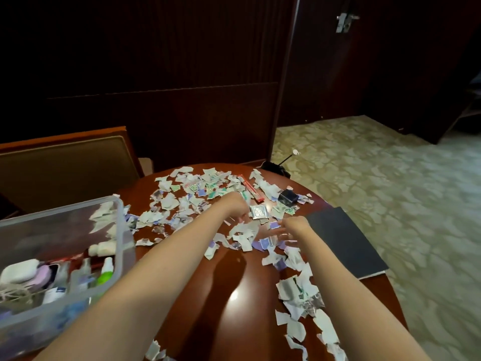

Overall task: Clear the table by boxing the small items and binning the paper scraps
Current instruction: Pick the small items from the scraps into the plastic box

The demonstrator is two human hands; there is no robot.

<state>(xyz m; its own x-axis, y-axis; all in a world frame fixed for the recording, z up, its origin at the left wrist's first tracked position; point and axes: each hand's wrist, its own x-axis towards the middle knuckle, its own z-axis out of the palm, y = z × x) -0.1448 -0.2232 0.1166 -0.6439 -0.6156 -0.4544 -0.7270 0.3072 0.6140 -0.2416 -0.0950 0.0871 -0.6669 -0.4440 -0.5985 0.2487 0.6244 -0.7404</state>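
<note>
One round, glossy brown wooden table (234, 295) fills the foreground. One padded chair (65, 165) stands behind it on the left. One clear plastic box (121, 230) sits at the table's left edge and holds several small bottles and cases, too blurred to count. One dark flat notebook (343, 241) lies on the right edge. Two bare forearms reach to the table's middle. The left hand (236, 208) is bent down onto the litter beside the foil packet; blur hides whether it grasps anything. The right hand (295, 225) lies with its fingers stretched out flat over scraps, gripping nothing. Torn paper scraps (169, 201), dozens and too many to count, cover the far half and right side of the tabletop. Among them are three small items: one black box (288, 198), one long red packet (251, 187) and one silver foil packet (259, 212).
</note>
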